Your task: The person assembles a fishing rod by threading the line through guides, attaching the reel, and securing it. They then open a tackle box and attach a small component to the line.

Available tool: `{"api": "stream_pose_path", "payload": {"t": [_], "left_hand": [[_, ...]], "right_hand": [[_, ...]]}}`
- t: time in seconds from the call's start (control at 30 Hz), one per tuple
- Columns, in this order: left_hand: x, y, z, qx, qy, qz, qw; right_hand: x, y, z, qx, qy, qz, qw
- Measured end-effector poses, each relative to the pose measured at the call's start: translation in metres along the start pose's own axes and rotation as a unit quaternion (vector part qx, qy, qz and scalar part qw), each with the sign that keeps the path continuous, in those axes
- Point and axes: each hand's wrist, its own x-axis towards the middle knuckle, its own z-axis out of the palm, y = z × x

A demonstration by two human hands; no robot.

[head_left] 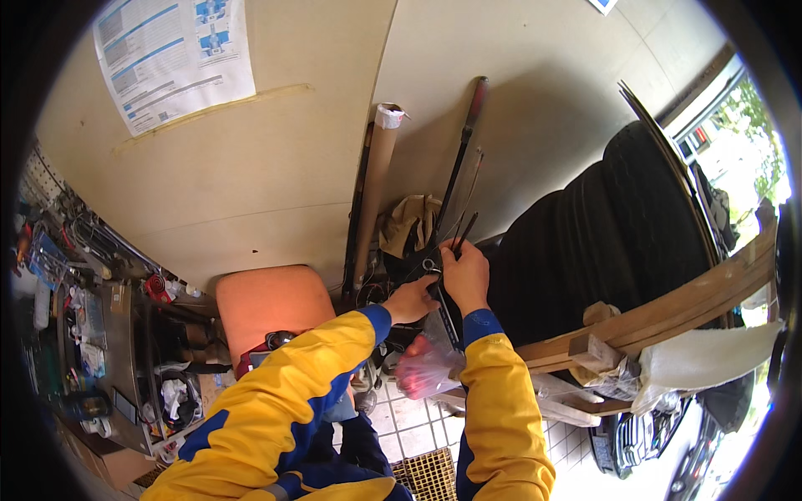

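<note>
My right hand (pixel 464 275) is closed round a long thin black strip (pixel 452 324), which sticks out above the fist and runs down below it. Close beside it, my left hand (pixel 409 302) is curled shut at a dark piece whose kind I cannot make out. A small metal ring (pixel 430 265) shows just above the left fingers. Below both hands hangs a clear plastic bag (pixel 430 367) with pinkish-red contents. What holds the bag up is hidden.
Stacked black tyres (pixel 585 242) stand to the right behind wooden beams (pixel 652 321). A cardboard tube (pixel 380 184) and a long-handled bar (pixel 464 138) lean on the wall. An orange chair (pixel 271 305) is at left, beside a cluttered workbench (pixel 121 334).
</note>
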Motion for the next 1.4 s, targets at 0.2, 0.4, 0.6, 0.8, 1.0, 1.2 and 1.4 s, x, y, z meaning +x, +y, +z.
{"api": "stream_pose_path", "payload": {"t": [0.2,0.4,0.6,0.8,1.0,1.2,1.4], "left_hand": [[-0.004,0.064,-0.060,0.132,0.295,0.066,0.944],[-0.002,0.132,-0.095,-0.126,0.143,0.069,0.979],[-0.062,0.192,-0.129,-0.083,0.200,0.186,0.958],[-0.061,0.261,-0.189,-0.022,0.227,0.200,0.953],[-0.054,0.266,-0.268,-0.284,0.367,0.220,0.858],[-0.110,0.209,-0.277,-0.311,0.384,0.140,0.858],[-0.176,0.167,-0.296,-0.226,0.406,0.118,0.877]], "right_hand": [[0.009,0.012,-0.003,0.022,0.019,-0.044,0.999],[0.013,0.020,0.001,0.021,0.034,-0.086,0.995],[0.009,0.008,0.002,0.036,0.032,-0.099,0.994],[-0.003,-0.006,0.011,0.033,-0.020,-0.124,0.992],[-0.011,-0.010,0.008,0.028,-0.010,-0.123,0.992],[-0.006,-0.009,0.004,0.031,-0.026,-0.092,0.995],[-0.001,-0.007,0.008,0.017,-0.019,-0.117,0.993]]}}
